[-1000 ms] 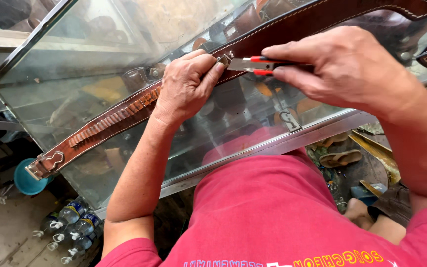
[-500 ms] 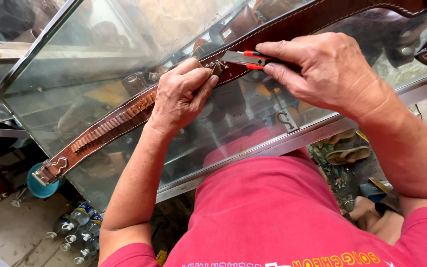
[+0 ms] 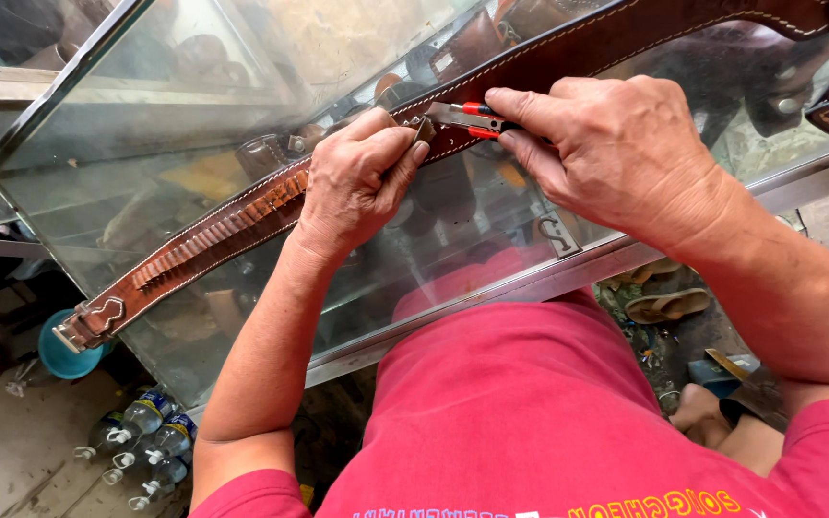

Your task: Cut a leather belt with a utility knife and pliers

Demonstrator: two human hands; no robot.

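Since a second ago both hands have shifted slightly left along the brown leather belt [image 3: 232, 223], and the knife tip now sits right at the left fingertips instead of a gap away. Left hand [image 3: 355, 182] lies palm-down on the belt, wrist bent, fingers curled together, fingertips pressing the strap onto the glass display case [image 3: 146, 125]. Right hand [image 3: 616, 149] comes in from the right, forearm angled down across the case's metal edge, thumb and fingers pinching a utility knife [image 3: 467, 117] with a red slider; blade end points left and touches the belt's upper edge just beside the left index finger. Belt runs diagonally across the glass top, buckle end at lower left near the case corner, far end rising to upper right with white stitching along both edges. Plastic bottles [image 3: 146, 441] stand on the floor below the case; a sandal [image 3: 664, 305] lies on the ground right of the red shirt [image 3: 530, 412].
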